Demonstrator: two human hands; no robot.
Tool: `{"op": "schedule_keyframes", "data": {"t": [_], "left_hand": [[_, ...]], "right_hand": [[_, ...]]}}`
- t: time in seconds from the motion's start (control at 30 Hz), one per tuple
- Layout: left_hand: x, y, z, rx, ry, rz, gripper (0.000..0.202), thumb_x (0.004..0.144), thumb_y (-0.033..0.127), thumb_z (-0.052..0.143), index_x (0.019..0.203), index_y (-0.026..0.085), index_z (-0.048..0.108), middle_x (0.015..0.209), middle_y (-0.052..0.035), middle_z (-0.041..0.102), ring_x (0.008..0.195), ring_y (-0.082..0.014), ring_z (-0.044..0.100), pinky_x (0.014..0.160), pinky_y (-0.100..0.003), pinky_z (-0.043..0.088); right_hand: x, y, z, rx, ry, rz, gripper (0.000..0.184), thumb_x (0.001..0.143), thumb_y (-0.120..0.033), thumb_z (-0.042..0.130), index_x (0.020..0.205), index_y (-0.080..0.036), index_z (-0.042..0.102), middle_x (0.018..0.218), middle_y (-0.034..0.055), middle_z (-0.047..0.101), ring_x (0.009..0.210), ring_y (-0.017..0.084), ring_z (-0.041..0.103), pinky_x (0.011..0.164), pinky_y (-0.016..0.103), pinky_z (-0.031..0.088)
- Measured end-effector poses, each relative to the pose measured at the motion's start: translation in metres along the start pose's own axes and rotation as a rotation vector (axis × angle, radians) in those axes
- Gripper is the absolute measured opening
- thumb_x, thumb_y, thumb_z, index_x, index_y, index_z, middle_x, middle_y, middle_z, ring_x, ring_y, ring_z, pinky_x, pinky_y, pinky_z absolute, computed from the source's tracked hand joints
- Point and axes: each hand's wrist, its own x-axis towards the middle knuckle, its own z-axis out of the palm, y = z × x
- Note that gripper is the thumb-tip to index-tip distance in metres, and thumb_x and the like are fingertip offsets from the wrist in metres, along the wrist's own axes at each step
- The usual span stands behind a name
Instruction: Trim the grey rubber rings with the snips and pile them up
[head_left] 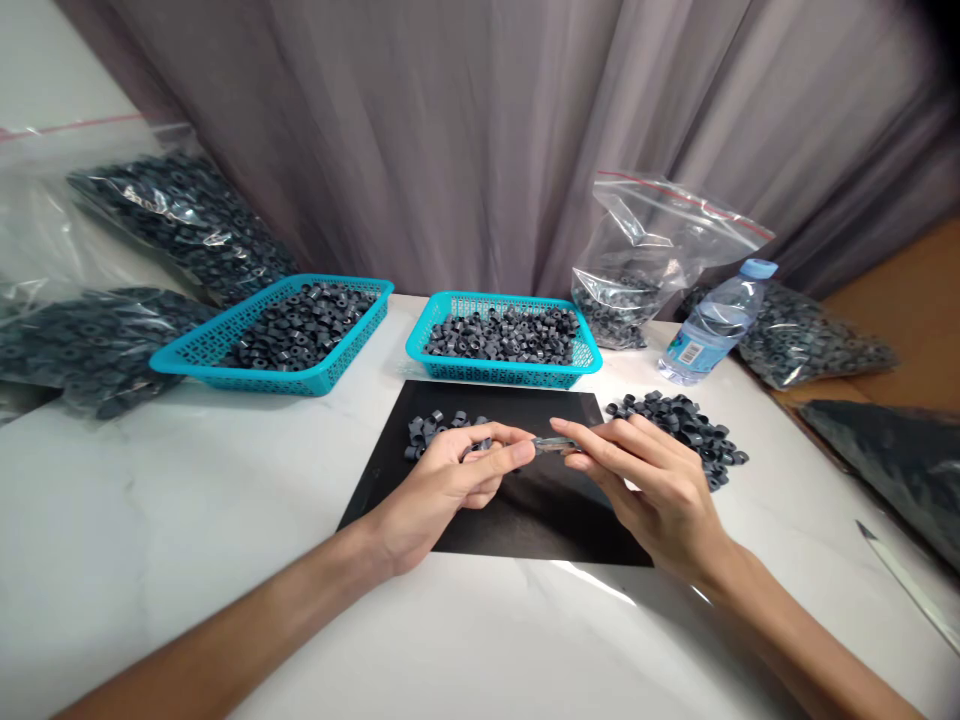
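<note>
Over the black mat, my left hand (pixel 469 465) is closed, with dark grey ring-shaped pieces (pixel 478 448) showing in its curled fingers. Its thumb and forefinger pinch at the near end of a small, thin silvery tool, where any piece between the fingertips is hidden. My right hand (pixel 649 470) grips that silvery tool (pixel 555 444) between thumb and fingers; its exact kind is too small to tell. A few loose grey ring pieces (pixel 427 430) lie on the mat (pixel 495 525) behind my left hand. Behind my right hand a heap of similar pieces (pixel 694 425) rests on the white table.
Two blue baskets (pixel 322 378) (pixel 502 372) full of grey pieces stand at the back. Clear bags of pieces (pixel 120 330) (pixel 615 300) (pixel 810 335) sit left and right. A water bottle (pixel 709 325) stands back right; a pen-like white object (pixel 907 585) lies at right.
</note>
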Motion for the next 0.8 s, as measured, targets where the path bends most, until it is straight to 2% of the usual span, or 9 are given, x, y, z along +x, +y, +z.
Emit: {"op": "schedule_keyframes", "data": {"t": [0.23, 0.4, 0.8], "left_hand": [[0.0009, -0.0005, 0.0010, -0.032, -0.023, -0.033, 0.038, 0.082, 0.045, 0.078, 0.105, 0.017, 0.070, 0.067, 0.0074, 0.028, 0.057, -0.0077, 0.017, 0.049, -0.025, 0.011], [0.0013, -0.0013, 0.0009, -0.064, -0.019, -0.043, 0.038, 0.081, 0.044, 0.079, 0.105, 0.017, 0.070, 0.067, 0.0075, 0.030, 0.056, -0.0070, 0.018, 0.048, -0.023, 0.012], [0.0020, -0.0072, 0.0007, -0.157, -0.014, -0.063, 0.039, 0.079, 0.040, 0.082, 0.107, 0.017, 0.069, 0.067, 0.0078, 0.032, 0.054, -0.0057, 0.017, 0.047, -0.023, 0.010]], "right_hand": [[-0.0002, -0.0007, -0.0002, 0.013, 0.008, -0.003, 0.038, 0.100, -0.019, 0.059, 0.137, -0.025, 0.063, 0.086, 0.0036, 0.072, 0.067, 0.015, 0.054, 0.066, 0.028, 0.047], [-0.0013, -0.0006, -0.0001, 0.015, 0.003, -0.011, 0.038, 0.099, -0.016, 0.061, 0.136, -0.022, 0.063, 0.088, 0.0041, 0.072, 0.070, 0.015, 0.055, 0.067, 0.029, 0.047], [-0.0046, -0.0007, -0.0009, -0.107, 0.014, -0.046, 0.046, 0.099, -0.017, 0.061, 0.144, -0.026, 0.057, 0.090, 0.0035, 0.073, 0.066, 0.014, 0.054, 0.065, 0.028, 0.046]]}}
